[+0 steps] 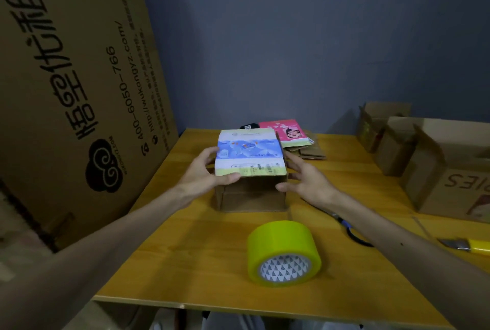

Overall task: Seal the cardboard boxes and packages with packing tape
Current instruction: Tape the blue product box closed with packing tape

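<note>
On the table (pixel 185 250), centre: box (pixel 252 160) with printed flaps folded down, long axis left-right. Tape roll (pixel 281 239) lies nearer the person than the box, untouched, closest to the right hand (pixel 305 178). Left hand (pixel 204 173) grips box's left edge; right hand, fingers straight, touches its right side.

400-6050-766, wukongyz.com on leaning cardboard sheet (pixel 79 78), upside-down IES on right box (pixel 450 197)

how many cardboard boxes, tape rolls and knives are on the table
cardboard boxes: 4, the printed-top box plus three open boxes at the right
tape roll: 1, yellow-green
utility knife: 1, yellow handle
total: 6
</note>
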